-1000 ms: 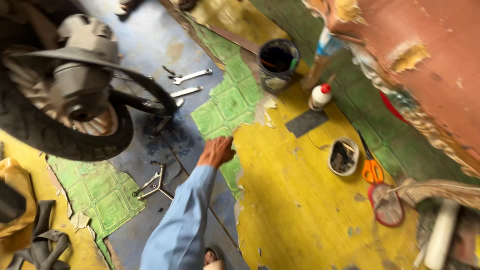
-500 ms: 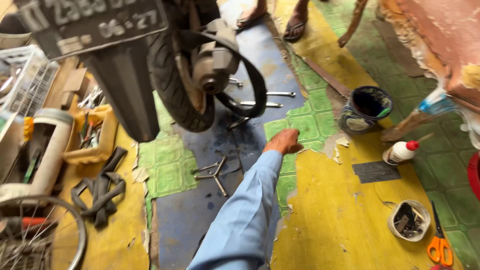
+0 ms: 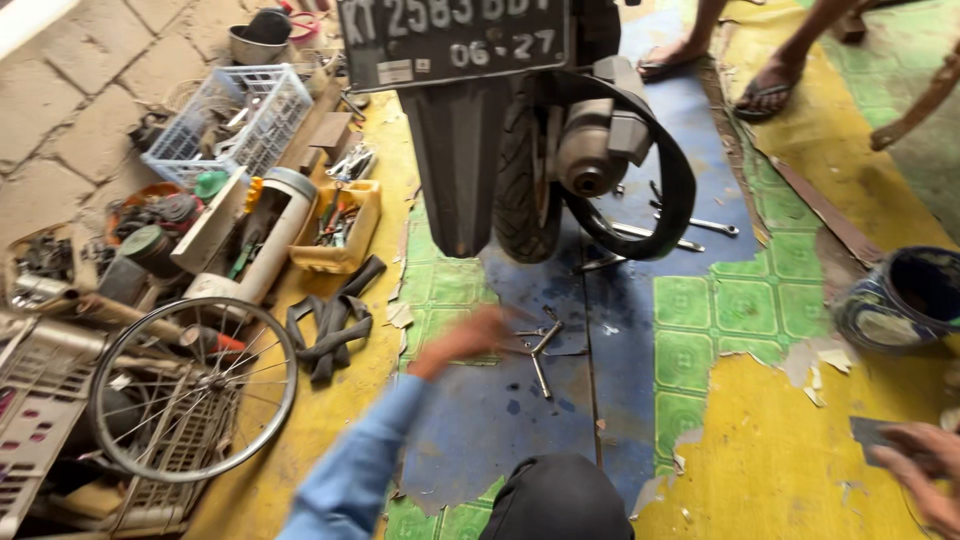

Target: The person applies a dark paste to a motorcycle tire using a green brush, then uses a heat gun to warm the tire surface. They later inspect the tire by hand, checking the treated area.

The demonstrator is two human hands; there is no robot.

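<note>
Patchy floor (image 3: 760,470); left hand (image 3: 462,340) nears three-arm wrench (image 3: 540,345)

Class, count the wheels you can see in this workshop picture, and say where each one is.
2: a bare spoked wheel lying at lower left, and the motorbike's rear wheel at top centre. More may be hidden in the clutter.

Y-shaped metal wrench (image 3: 541,343) — three arms, lying flat on blue floor patch, just beside blurred outstretched hand.

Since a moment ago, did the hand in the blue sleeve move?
Yes. The left hand swung left across the floor, from beside the green tiles to the near side of the three-armed wrench.
</note>
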